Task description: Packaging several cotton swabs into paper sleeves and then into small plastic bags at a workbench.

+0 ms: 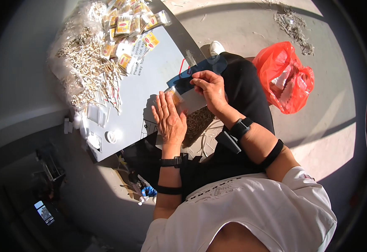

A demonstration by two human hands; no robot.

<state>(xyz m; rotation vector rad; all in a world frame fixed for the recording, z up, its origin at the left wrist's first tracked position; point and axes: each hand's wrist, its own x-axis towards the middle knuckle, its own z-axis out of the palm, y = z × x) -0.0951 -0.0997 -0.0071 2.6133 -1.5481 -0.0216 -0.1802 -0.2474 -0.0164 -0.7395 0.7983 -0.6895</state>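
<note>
**Small packets handled at a grey board in strong sunlight**

Sunlit concrete floor fills the background, crossed by long shadows, with loose litter scattered near the top edge. A grey board [150,80] is laid across the lap as a work surface, tilted away toward the upper left, so that what is worked on stays within short reach of both arms. A red plastic bag [286,77] is set on the floor to the person's right, well apart from the board, its mouth slack and open.

At the far end of the board a heap of thin pale sticks [89,67] is spread, partly on clear plastic wrap, and just beyond it a cluster of small yellow packets [129,23] is gathered, probably kept together as one lot. A few small white items are left at the board's near left edge.

A small clear packet [176,95] with a yellow-orange end is pinned against the board between the two hands. The left hand [169,119] is laid flat, fingers stretched and close together, seemingly to press the packet down. The right hand [211,88] is curled narrow, fingertips pinched over a bluish transparent sheet [200,69] at the packet's upper edge; whether the packet itself is gripped cannot be told.
</note>
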